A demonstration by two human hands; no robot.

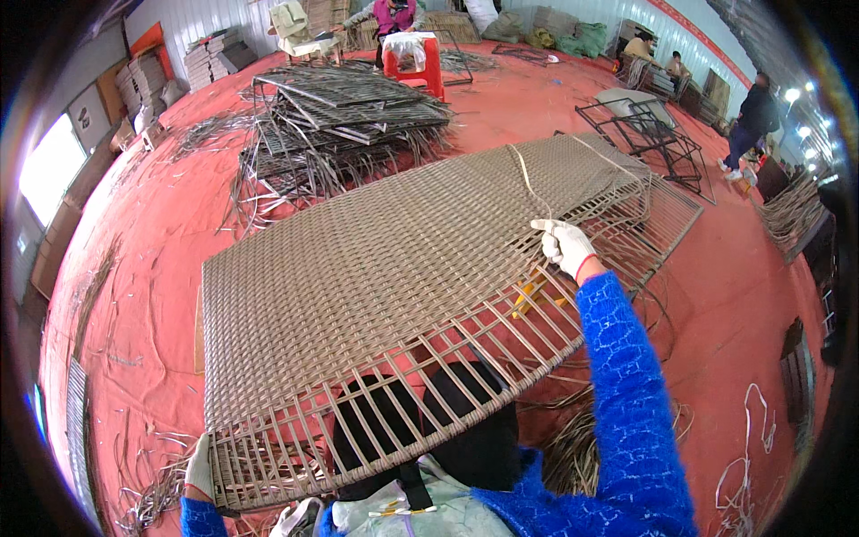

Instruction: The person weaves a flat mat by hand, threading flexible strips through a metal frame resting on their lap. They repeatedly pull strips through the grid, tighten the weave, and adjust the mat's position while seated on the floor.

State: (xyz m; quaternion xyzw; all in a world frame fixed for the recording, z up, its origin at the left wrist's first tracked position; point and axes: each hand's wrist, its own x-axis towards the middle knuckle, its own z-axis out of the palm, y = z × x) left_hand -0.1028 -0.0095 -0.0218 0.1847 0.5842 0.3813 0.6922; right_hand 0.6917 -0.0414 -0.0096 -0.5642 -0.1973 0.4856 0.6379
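Note:
A large brown woven rattan panel (376, 277) lies slanted over my lap, densely woven across its far part. Bare crosswise ribs show along its near, curved edge. My right hand (565, 247), in a white glove, is over the panel's right part near the border of the weave. Its fingers are curled around a pale weaving strip (530, 179) that runs back across the weave. At the near left corner, my gloved left hand (199, 467) grips the panel's edge; the panel partly hides its fingers. Under the ribs on the right, something yellow (530, 295) shows.
A stack of dark frames (349, 116) with loose strips stands behind the panel. Beyond it are a red stool (413, 67) and a seated person. Black metal frames (649, 134) lie at the back right, near a walking person (752, 121). Loose strips (573, 452) litter the red floor.

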